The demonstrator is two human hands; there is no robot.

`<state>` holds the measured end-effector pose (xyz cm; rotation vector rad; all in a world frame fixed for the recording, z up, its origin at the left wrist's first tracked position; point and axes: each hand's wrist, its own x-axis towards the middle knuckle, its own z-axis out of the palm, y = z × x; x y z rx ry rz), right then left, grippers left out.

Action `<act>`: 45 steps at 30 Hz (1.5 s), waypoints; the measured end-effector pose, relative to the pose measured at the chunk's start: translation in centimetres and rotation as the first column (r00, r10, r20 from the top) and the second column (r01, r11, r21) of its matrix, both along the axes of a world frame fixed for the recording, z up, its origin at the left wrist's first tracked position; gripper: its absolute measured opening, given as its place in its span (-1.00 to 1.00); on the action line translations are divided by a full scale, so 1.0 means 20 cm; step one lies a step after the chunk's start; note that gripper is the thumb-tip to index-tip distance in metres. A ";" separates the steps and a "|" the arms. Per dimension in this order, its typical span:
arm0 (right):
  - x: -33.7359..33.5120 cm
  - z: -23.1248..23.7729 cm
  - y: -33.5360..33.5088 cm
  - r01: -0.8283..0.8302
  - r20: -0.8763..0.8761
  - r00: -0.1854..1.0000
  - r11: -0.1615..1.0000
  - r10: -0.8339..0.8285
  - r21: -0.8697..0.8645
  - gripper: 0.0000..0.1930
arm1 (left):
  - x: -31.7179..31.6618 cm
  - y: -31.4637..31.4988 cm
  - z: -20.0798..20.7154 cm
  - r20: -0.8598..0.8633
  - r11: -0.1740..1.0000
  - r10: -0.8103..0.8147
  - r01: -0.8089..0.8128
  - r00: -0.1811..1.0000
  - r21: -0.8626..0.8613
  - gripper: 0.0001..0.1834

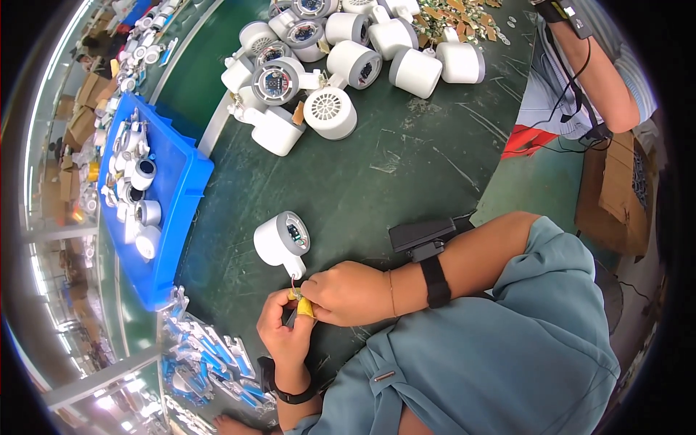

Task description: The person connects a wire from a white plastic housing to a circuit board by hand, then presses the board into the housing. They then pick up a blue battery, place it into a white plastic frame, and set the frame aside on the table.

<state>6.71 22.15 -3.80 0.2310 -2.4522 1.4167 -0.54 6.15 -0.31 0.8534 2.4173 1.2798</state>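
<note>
I see an open lane on the desk (391, 177) between the housing pile (417, 72) and 1 loose housing (269, 243), running right to the edge. Blue bin (190, 170) walls off the left. Below the loose housing: blocked by wire (293, 283), left hand (284, 337), right hand (349, 293). Black wrist box (415, 235) obstructs right. Blue-white parts (212, 355) clutter lower left.

Wearing grey-blue short-sleeved top (500, 355), knotted tie (377, 360) with small dark tag (384, 376); right forearm (475, 261) is carrying black box (420, 235) on black strap (436, 283), thin bracelet (392, 293); left wrist (291, 378) is sporting black band (296, 396)
</note>
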 end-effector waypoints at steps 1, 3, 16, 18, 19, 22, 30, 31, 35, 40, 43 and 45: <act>0.00 -0.01 0.00 0.003 -0.003 1.000 1.000 -0.003 -0.014 -0.80 | 0.00 0.00 0.00 0.007 1.000 -0.003 0.003 1.000 0.012 -0.77; 0.00 -0.01 0.01 0.001 -0.008 1.000 1.000 -0.002 -0.027 -0.79 | 0.00 0.00 -0.02 0.012 1.000 -0.001 0.001 1.000 0.026 -0.78; -0.15 0.22 0.23 -0.395 0.414 0.784 0.887 0.462 -0.241 -0.88 | -0.13 -0.18 -0.01 0.077 0.985 -0.089 0.076 0.993 0.155 -0.74; -0.14 0.21 0.22 -0.350 0.483 0.734 0.875 0.478 -0.334 -0.90 | -0.12 -0.17 0.00 0.132 0.978 -0.093 0.065 0.987 0.196 -0.76; -0.13 0.21 0.22 -0.320 0.509 0.712 0.869 0.483 -0.377 -0.91 | -0.12 -0.17 0.01 0.177 0.974 -0.101 0.061 0.979 0.218 -0.77; -0.12 0.22 0.20 -0.278 0.554 0.668 0.858 0.496 -0.433 -0.93 | -0.11 -0.19 0.05 0.526 0.931 -0.192 -0.015 0.829 0.364 -0.78; -0.11 0.20 0.20 -0.206 0.597 0.670 0.882 0.442 -0.423 -0.93 | -0.03 -0.83 0.44 0.349 0.751 0.416 -0.534 0.840 0.389 -0.78; -0.11 0.20 0.20 -0.200 0.601 0.669 0.885 0.437 -0.420 -0.92 | -0.04 -0.95 0.50 0.269 0.690 0.573 -0.632 0.774 0.353 -0.77; -0.11 0.20 0.21 -0.219 0.609 0.666 0.893 0.431 -0.392 -0.91 | -0.12 -1.44 0.61 -0.052 0.444 0.894 -0.868 0.444 0.221 -0.74; -0.11 0.19 0.22 -0.209 0.583 0.684 0.884 0.438 -0.418 -0.88 | -0.29 -2.08 0.39 -0.391 0.262 0.876 -0.960 0.281 -0.103 -0.69; -0.11 0.19 0.21 -0.200 0.586 0.673 0.873 0.452 -0.444 -0.87 | -0.27 -2.32 0.21 -0.723 0.102 0.667 -0.983 0.180 -0.151 -0.65; -0.12 0.20 0.20 -0.189 0.592 0.679 0.882 0.434 -0.431 -0.87 | -0.28 -2.26 0.14 -0.869 0.131 0.479 -0.989 0.125 -0.070 -0.64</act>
